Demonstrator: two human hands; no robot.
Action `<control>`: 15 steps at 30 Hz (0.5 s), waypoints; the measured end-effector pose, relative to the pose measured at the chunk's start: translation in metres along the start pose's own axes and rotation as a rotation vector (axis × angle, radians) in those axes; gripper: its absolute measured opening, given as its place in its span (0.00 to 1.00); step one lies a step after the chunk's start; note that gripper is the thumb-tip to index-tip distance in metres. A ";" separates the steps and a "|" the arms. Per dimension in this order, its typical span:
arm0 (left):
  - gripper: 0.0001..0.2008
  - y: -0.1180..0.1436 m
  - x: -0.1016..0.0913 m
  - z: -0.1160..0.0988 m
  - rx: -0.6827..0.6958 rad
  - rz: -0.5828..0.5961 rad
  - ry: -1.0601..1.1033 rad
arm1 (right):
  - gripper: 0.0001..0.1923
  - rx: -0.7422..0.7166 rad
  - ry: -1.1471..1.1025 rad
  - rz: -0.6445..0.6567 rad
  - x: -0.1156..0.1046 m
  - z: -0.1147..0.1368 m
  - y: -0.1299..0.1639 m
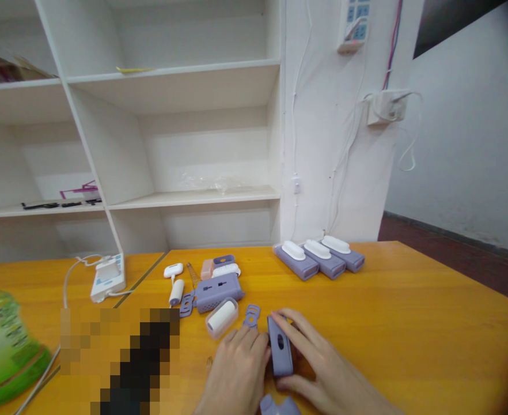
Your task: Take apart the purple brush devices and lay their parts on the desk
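Note:
Both my hands rest on the orange table (409, 323) around a purple plastic case (280, 347) that stands on its edge. My left hand (237, 374) presses against its left side. My right hand (318, 363) wraps it from the right, fingers over the top and thumb at the near end. Just beyond lie a small purple clip (252, 315), a white roller in a clear cover (222, 317), a purple perforated case (218, 292) and a small white roller handle (175, 282). Another purple piece (280, 406) sits below my hands at the frame's edge.
Three assembled purple cases with white tops (318, 257) line the back of the table. A white power strip (107, 276) with cable lies at left, a green bottle (3, 346) at far left. White shelves (171, 144) stand behind. A blurred patch covers part of the table.

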State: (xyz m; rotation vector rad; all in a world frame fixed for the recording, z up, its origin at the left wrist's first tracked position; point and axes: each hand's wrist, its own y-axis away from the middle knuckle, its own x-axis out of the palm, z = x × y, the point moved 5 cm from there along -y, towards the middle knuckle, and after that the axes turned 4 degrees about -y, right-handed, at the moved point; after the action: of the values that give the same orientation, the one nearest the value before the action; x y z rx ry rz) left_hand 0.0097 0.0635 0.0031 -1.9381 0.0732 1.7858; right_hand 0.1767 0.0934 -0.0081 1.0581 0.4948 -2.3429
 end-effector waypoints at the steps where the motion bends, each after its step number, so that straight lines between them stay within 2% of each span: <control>1: 0.11 0.001 -0.003 0.001 -0.024 -0.003 0.045 | 0.44 -0.030 0.014 -0.008 -0.002 0.001 0.000; 5: 0.13 0.004 -0.015 0.005 -0.140 -0.009 0.325 | 0.39 -0.247 0.113 -0.068 -0.007 0.012 0.001; 10: 0.15 0.008 -0.013 0.012 -0.261 -0.069 0.515 | 0.43 -0.452 0.260 -0.131 -0.007 0.023 0.006; 12: 0.15 0.009 -0.011 0.015 -0.287 -0.065 0.593 | 0.42 -0.453 0.263 -0.117 -0.006 0.020 0.007; 15: 0.15 0.010 -0.015 0.021 -0.305 -0.033 0.586 | 0.41 -0.290 0.186 -0.149 -0.015 0.002 0.009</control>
State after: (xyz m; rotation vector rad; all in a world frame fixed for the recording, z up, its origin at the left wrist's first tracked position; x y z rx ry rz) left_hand -0.0155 0.0586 0.0133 -2.6103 -0.0353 1.2050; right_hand 0.1891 0.0901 0.0039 1.1352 0.9815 -2.2185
